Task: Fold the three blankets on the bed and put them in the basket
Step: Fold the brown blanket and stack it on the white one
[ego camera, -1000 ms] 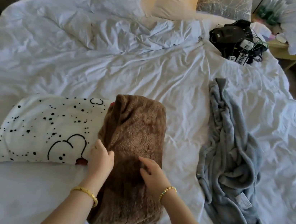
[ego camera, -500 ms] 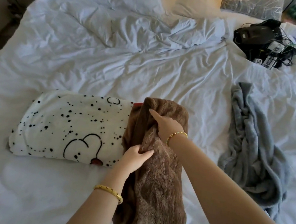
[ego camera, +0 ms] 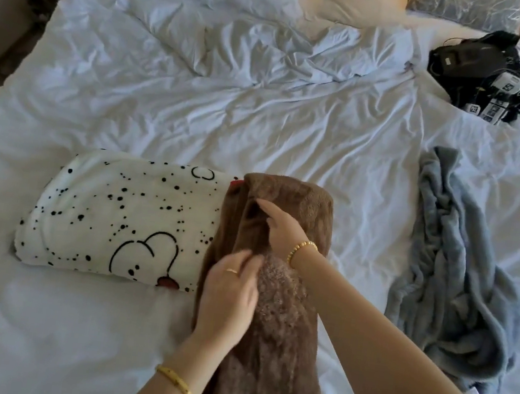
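Both hands work the brown blanket (ego camera: pixel 273 314), which lies on the bed (ego camera: pixel 261 124) as a long narrow bundle: the left hand (ego camera: pixel 228 295) presses on its middle, fingers loosely bent, and whether they pinch the pile I cannot tell; the right hand (ego camera: pixel 281 229) lies farther up, fingers straight along a crease, gripping nothing. Touching the brown blanket's left edge sits the spotted blanket (ego camera: pixel 124 215), folded. Well to its right lies the grey blanket (ego camera: pixel 450 271), crumpled and unfolded. To finish well — flatten the crease, square the edges, then halve it.
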A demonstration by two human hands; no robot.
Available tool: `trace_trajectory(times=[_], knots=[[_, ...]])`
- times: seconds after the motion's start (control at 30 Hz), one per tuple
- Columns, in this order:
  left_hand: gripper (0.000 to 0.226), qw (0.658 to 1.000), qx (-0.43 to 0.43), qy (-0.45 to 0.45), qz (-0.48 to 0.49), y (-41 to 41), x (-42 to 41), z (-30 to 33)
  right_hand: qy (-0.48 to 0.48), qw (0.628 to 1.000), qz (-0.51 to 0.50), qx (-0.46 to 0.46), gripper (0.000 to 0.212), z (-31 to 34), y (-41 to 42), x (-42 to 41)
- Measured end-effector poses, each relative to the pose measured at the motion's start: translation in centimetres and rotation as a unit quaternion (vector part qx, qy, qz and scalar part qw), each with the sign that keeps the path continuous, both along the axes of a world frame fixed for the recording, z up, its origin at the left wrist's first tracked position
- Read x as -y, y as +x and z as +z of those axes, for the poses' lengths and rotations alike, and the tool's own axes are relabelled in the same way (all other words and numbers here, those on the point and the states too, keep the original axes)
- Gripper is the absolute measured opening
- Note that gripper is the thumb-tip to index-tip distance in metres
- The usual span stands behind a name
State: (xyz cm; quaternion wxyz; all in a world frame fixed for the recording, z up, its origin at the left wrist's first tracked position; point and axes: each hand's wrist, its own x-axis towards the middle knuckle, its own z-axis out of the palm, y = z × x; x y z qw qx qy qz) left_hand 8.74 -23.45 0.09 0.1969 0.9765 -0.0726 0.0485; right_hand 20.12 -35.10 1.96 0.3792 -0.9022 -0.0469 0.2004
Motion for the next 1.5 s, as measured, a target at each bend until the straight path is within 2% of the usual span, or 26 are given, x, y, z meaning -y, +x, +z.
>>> trace_trajectory(times=[0.03, 0.07, 0.1, 0.13, 0.2, 0.3, 0.37, 0.4, 0.53, 0.67, 0.73, 0.8, 0.87, 0.9, 0.97, 1.03, 1.07, 1.17, 1.23, 1.27, 1.37, 1.43, 1.5], knots=[[0.041, 0.996, -0.077, 0.035, -0.039, -0.5, 0.8, -0.4, -0.012, 0.997, -0.058, 0.047, 0.052, -0.5, -0.6, 0.9], [0.046, 0.984, -0.161, 0.065, -0.034, -0.9, 1.2, -1.1, -0.02, 0.986, -0.135, 0.09, 0.05, -1.3, -1.4, 1.9], [0.049, 0.973, -0.211, 0.089, -0.009, -1.2, 1.3, -2.3, -0.023, 0.971, -0.215, 0.104, 0.048, -2.1, -2.3, 3.0], [0.05, 0.966, -0.237, 0.101, 0.013, -1.3, 1.1, -3.4, -0.019, 0.956, -0.284, 0.073, 0.049, -2.8, -3.3, 4.0], [0.05, 0.962, -0.247, 0.113, 0.028, -1.3, 0.9, -4.5, 0.026, 0.926, -0.37, -0.073, 0.059, -4.4, -5.3, 6.1], [0.05, 0.957, -0.256, 0.101, 0.094, -0.8, 0.2, -4.5, 0.124, 0.875, -0.363, -0.295, 0.074, -6.2, -8.3, 7.7], [0.051, 0.951, -0.266, 0.082, 0.135, -0.8, 0.1, -4.5, 0.192, 0.836, -0.342, -0.383, 0.089, -6.8, -9.5, 7.9], [0.051, 0.951, -0.265, 0.081, 0.137, -0.9, 0.4, -4.3, 0.208, 0.833, -0.334, -0.388, 0.094, -7.3, -9.9, 7.8], [0.051, 0.964, -0.239, 0.052, 0.107, -1.4, 2.5, -3.9, 0.166, 0.864, -0.349, -0.323, 0.078, -6.9, -10.3, 8.2], [0.055, 0.971, -0.232, 0.003, 0.06, -2.6, 5.6, -4.0, 0.184, 0.865, -0.415, -0.213, 0.058, -5.4, -11.6, 12.0], [0.059, 0.965, -0.257, -0.011, 0.055, -3.0, 7.7, -4.1, 0.173, 0.862, -0.441, -0.179, 0.057, -4.7, -12.6, 13.8], [0.064, 0.952, -0.29, -0.031, 0.089, -2.9, 8.8, -4.0, 0.125, 0.868, -0.448, -0.177, 0.064, -4.5, -13.5, 14.6], [0.064, 0.95, -0.279, -0.018, 0.139, -2.6, 8.7, -3.8, 0.004, 0.907, -0.403, -0.122, 0.068, -4.7, -13.7, 14.8], [0.062, 0.955, -0.248, -0.009, 0.164, -2.5, 8.6, -3.6, -0.047, 0.928, -0.361, -0.076, 0.066, -4.7, -13.7, 14.4], [0.056, 0.974, -0.13, -0.041, 0.184, -1.7, 8.8, -2.6, -0.094, 0.964, -0.249, -0.014, 0.058, -4.6, -13.6, 12.8], [0.051, 0.989, -0.028, -0.083, 0.115, -0.2, 9.8, -1.9, -0.138, 0.978, -0.156, 0.004, 0.055, -4.9, -14.1, 10.7], [0.049, 0.996, -0.03, -0.075, 0.047, 0.8, 10.2, -1.7, -0.166, 0.976, -0.139, 0.013, 0.055, -5.0, -14.6, 9.8], [0.048, 0.978, -0.17, 0.013, -0.116, 4.2, 10.7, -2.2, -0.189, 0.965, -0.172, 0.065, 0.062, -4.7, -14.7, 8.9], [0.05, 0.958, -0.225, 0.077, -0.158, 5.9, 10.8, -3.3, -0.146, 0.965, -0.19, 0.108, 0.068, -4.2, -13.3, 9.2], [0.051, 0.953, -0.225, 0.105, -0.171, 6.2, 11.1, -3.9, -0.125, 0.967, -0.185, 0.121, 0.068, -4.2, -12.3, 9.6], [0.056, 0.964, -0.16, 0.138, -0.161, 6.6, 12.1, -5.7, -0.129, 0.979, -0.116, 0.11, 0.053, -5.1, -8.2, 10.9], [0.057, 0.979, -0.139, 0.109, -0.096, 7.3, 12.3, -6.8, -0.099, 0.99, -0.094, 0.038, 0.05, -6.6, -5.8, 11.7], [0.055, 0.983, -0.164, 0.078, -0.008, 8.9, 11.9, -7.7, -0.038, 0.991, -0.115, -0.057, 0.05, -8.5, -4.1, 12.5]])
